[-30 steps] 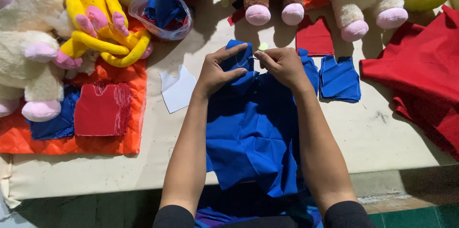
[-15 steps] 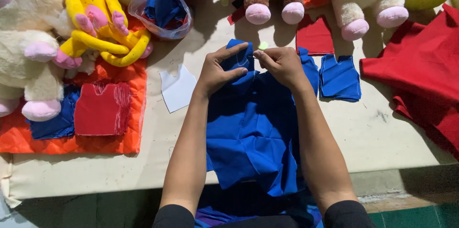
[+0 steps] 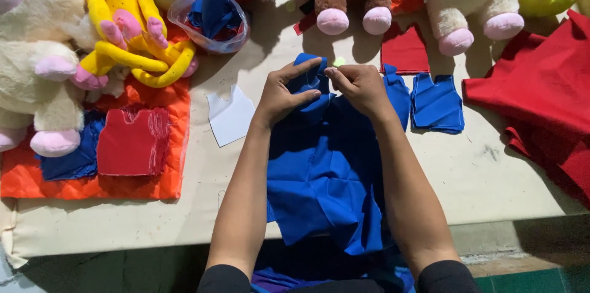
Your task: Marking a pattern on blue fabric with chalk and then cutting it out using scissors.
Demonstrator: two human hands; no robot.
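A big piece of blue cloth (image 3: 326, 176) lies on the table in front of me and hangs over its near edge. My left hand (image 3: 284, 93) pinches the cloth's far end, thumb under and fingers over a small fold. My right hand (image 3: 361, 87) meets it from the right, fingertips closed on the same fold, with something small and pale green (image 3: 338, 61) just beyond them. A small cut blue piece (image 3: 437, 102) lies flat to the right of my right hand.
A white paper pattern (image 3: 230, 115) lies left of my left hand. A red stitched piece (image 3: 134, 142) rests on orange cloth (image 3: 92, 182). Several plush toys line the far edge, with a plastic bag of blue scraps (image 3: 212, 16). Red cloth (image 3: 541, 96) is heaped at right.
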